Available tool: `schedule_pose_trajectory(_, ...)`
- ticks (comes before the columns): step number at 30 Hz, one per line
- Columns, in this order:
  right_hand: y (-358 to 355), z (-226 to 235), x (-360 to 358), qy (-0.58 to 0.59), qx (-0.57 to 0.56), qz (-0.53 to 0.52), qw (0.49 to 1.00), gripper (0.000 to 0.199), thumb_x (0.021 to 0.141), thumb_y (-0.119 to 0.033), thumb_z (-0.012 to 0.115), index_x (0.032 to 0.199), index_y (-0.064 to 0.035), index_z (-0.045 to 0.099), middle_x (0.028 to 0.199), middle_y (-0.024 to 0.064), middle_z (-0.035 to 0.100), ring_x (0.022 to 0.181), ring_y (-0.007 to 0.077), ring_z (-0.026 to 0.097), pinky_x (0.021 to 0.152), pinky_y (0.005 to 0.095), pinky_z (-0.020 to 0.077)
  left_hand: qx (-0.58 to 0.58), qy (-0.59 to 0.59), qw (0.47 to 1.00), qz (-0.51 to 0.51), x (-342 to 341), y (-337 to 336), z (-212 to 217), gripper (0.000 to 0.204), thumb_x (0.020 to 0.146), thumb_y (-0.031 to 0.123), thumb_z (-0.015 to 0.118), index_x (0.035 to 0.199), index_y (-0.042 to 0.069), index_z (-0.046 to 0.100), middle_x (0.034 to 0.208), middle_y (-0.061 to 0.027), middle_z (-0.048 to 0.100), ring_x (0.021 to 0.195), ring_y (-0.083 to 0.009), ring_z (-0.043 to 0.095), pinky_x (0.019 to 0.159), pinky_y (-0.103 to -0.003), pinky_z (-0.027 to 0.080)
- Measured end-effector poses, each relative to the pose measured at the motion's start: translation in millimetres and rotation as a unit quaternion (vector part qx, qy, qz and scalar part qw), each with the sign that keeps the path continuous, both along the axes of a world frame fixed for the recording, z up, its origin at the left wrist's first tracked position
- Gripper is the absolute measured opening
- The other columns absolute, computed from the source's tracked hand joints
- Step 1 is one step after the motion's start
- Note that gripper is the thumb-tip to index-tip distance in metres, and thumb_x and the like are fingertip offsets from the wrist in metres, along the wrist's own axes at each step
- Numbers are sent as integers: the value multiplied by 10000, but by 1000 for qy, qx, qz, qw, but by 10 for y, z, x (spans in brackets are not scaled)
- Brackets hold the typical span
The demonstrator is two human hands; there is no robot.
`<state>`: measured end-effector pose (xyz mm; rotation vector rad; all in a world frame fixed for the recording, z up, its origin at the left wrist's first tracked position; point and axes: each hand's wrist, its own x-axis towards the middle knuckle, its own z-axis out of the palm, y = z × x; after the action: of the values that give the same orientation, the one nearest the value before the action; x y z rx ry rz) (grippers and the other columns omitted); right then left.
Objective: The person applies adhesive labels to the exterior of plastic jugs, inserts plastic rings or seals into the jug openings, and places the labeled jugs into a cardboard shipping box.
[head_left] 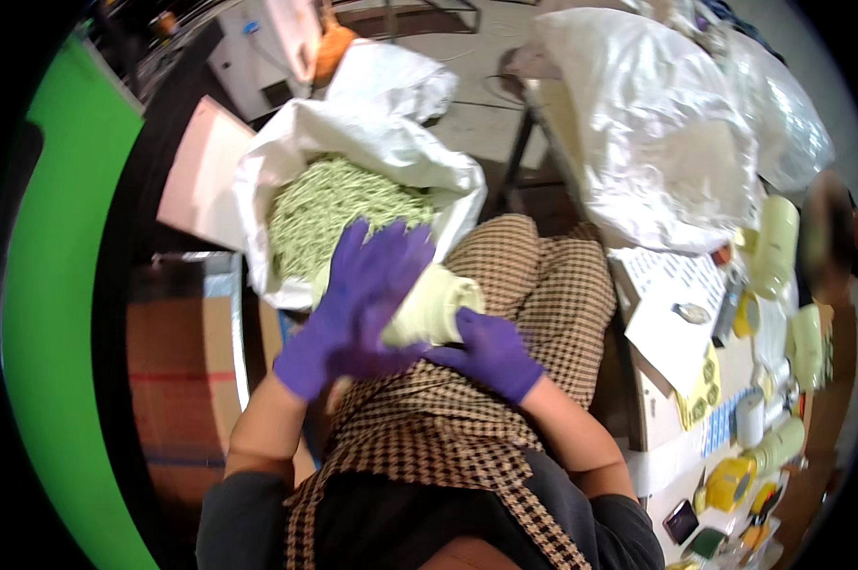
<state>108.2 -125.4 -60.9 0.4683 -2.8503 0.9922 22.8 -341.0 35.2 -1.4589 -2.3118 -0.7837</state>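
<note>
Two gloved hands: both are on one pale green roll (431,309) above the lap, in front of the open sack.
Left hand (364,296): not gripping; fingers spread and raised toward the strands, the palm end against the roll, blurred.
Right hand (498,353): grasping the near right end of the roll, thumb on its rim.
Roll in hand: by its look, the body is already rounded and layered, so shaping seems well along; whether the far end is closed is hidden behind the left hand.
White sack (462,179): nearly full of loose pale green strands (339,204), which suggests plenty of material left.
Table at right: similar pale green cylinders (774,249) stand or lie there, probably finished pieces; this one has not joined them.
Left to do: likely finishing the roll and setting it down; the remaining count cannot be told.
</note>
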Motion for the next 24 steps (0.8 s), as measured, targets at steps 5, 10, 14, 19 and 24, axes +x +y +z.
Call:
schedule_pose_trajectory(5,-237,237,-393,19,124,71,990,546,930,-126,598,1458,-196,474,1081,120,673,753,267,691,629,382,564,-36,-14,991,128,-82,95,-612,1081,692,483,888,1501,-18,375,1425,-240,527,1345,-438,492,1177,-550,314)
schedule_pose_trajectory(10,278,521,-487,197,37,142,970,477,938,-110,626,1409,-139,556,1353,182,629,964,303,712,757,381,592,164,-132,965,156,-787,-353,-779,1205,647,219,952,1589,26,225,1399,-192,564,1314,-334,545,1129,-470,419)
schedule_pose_trajectory(14,1634,587,-666,280,29,-213,936,344,870,12,668,1212,-20,682,1195,105,701,1016,253,689,887,367,535,322,-107,924,173,-1179,-898,-438,1373,680,141,936,1626,55,-56,1395,-188,569,1223,-291,612,1059,-406,501)
schedule_pose_trajectory(19,3545,424,-1311,145,249,-378,880,363,966,-237,681,1260,-25,700,1048,175,727,854,223,694,808,345,529,454,-66,855,242,-1111,-1352,-214,1240,706,152,916,1630,33,99,1468,-171,508,1272,-263,561,1087,-391,458)
schedule_pose_trajectory(24,4343,-54,-1609,-11,46,-424,905,429,959,-359,665,1090,40,752,862,180,754,706,214,670,720,365,520,558,-172,787,197,-721,-1482,-516,1200,718,195,855,1635,39,97,1467,-192,499,1286,-288,548,1102,-398,448)
